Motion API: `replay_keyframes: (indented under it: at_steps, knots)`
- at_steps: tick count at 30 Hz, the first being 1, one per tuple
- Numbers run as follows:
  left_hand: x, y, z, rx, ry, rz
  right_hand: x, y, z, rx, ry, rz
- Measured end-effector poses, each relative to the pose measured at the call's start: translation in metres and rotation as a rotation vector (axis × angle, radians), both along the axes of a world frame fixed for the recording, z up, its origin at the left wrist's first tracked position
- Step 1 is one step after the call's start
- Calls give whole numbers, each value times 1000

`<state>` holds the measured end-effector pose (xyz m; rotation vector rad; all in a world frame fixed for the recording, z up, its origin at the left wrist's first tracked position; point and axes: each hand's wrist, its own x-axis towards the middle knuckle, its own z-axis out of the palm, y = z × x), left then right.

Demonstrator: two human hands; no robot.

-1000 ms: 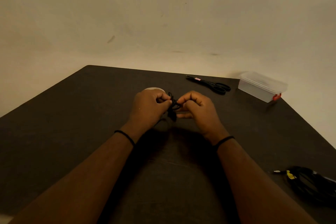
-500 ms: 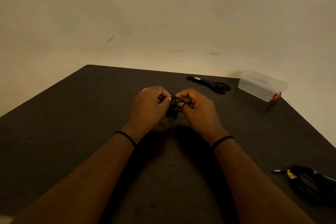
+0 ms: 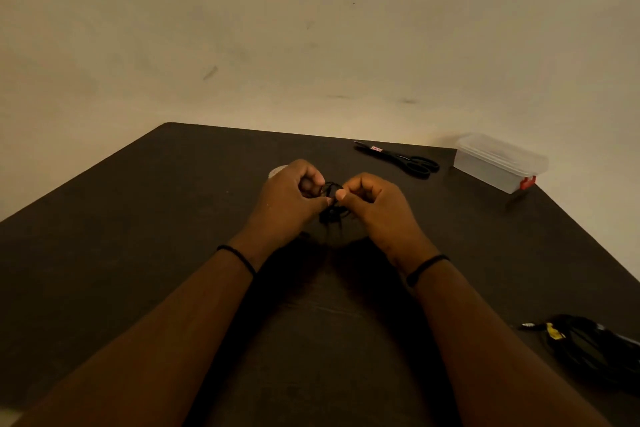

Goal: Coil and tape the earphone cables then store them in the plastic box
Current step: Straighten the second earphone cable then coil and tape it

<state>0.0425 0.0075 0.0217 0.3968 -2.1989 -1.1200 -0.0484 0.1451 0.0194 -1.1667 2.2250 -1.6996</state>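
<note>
Left hand (image 3: 289,198) and right hand (image 3: 375,204), fingers curled, pinching black earphone cable (image 3: 331,202) between them above mid dark worktop (image 3: 138,236). Plastic box (image 3: 498,163) far right; scissors (image 3: 401,159) beside it.

black earphone cable (image 3: 331,210), clear plastic box (image 3: 498,163), red latch (image 3: 527,182)

tape roll (image 3: 277,170) mostly behind left hand (image 3: 289,199), cable bundle (image 3: 595,345) cut off right

Black earphone cable (image 3: 333,204), loosely coiled, pinched
</note>
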Motion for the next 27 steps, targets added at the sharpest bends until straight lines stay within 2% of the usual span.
replay_keyframes:
  at_steps: [2,4,5,7,8,9,11,12,13,15,17,18,20,23,24,27]
  knots:
    - [-1,-2,-1,62,-9,33,2,-2,1,-24,19,-26]
    - [-1,-3,0,101,-18,105,7,-2,5,-123,-57,-21]
    - [-1,-4,2,155,-12,133,8,-1,7,-229,-162,28]
    - [-1,-6,6,333,6,160,13,4,18,-446,-492,213]
    - [-1,-6,7,391,2,184,16,6,22,-466,-588,276]
    - [0,-8,7,398,2,217,18,7,24,-380,-586,276]
    - [-1,-14,4,354,28,285,22,5,22,-32,-363,183]
    - [-1,-16,4,319,27,314,25,2,21,43,-277,162]
    - [-1,-17,4,284,5,335,24,1,19,9,-259,161]
    - [-1,-19,4,253,-31,360,19,4,19,-262,-398,244]
    - [-1,-21,3,337,-16,356,11,11,22,-519,-618,450]
    - [0,-20,5,412,-3,348,9,14,25,-536,-664,503]
    - [1,-17,7,541,10,319,9,16,27,-371,-614,408]
    - [4,-13,13,666,0,263,12,16,25,70,-296,132]
    - [5,-11,14,691,-9,247,13,16,24,119,-222,129]
    - [8,-10,16,744,-33,148,12,15,24,1,-131,133]
